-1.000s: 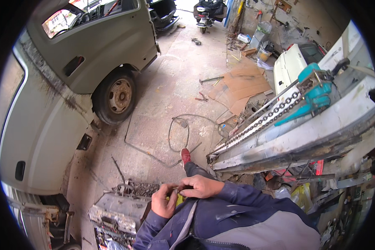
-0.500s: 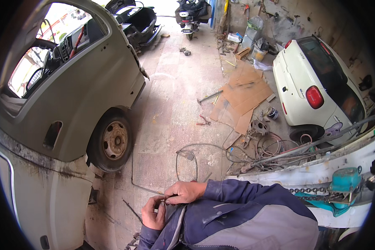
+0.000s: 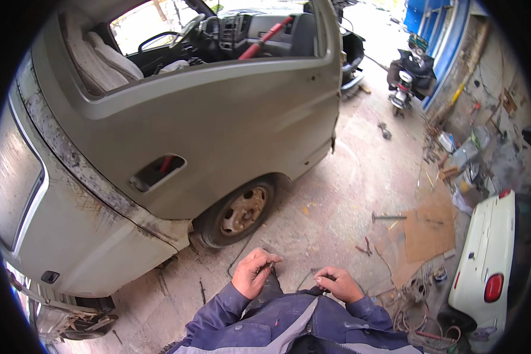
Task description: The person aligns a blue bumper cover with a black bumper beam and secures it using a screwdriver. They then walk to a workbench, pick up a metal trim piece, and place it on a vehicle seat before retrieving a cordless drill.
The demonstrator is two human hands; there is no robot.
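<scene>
My left hand (image 3: pixel 253 273) is raised in front of my body, thumb and fingers pinched together. Something small and dark may show at its fingertips, too small to name. To its right, and apart from it, my right hand (image 3: pixel 340 284) is also closed, its thumb against the curled fingers. What it holds, if anything, I cannot make out. Ahead and to the left stands a grey-beige van (image 3: pixel 236 130), its door window opening without glass. The van's rusty front wheel (image 3: pixel 242 212) is the part nearest to my left hand.
Red-handled pliers (image 3: pixel 366 246) and a hammer (image 3: pixel 388 217) lie on the floor beside cardboard sheets (image 3: pixel 429 230). Tangled hoses (image 3: pixel 416 321) lie at the lower right, near a white car (image 3: pixel 484 253). A motorcycle (image 3: pixel 403 88) stands at the back.
My hands were together at a small thing and are now apart, the right one further right. The view has swung left, so the van fills more of it.
</scene>
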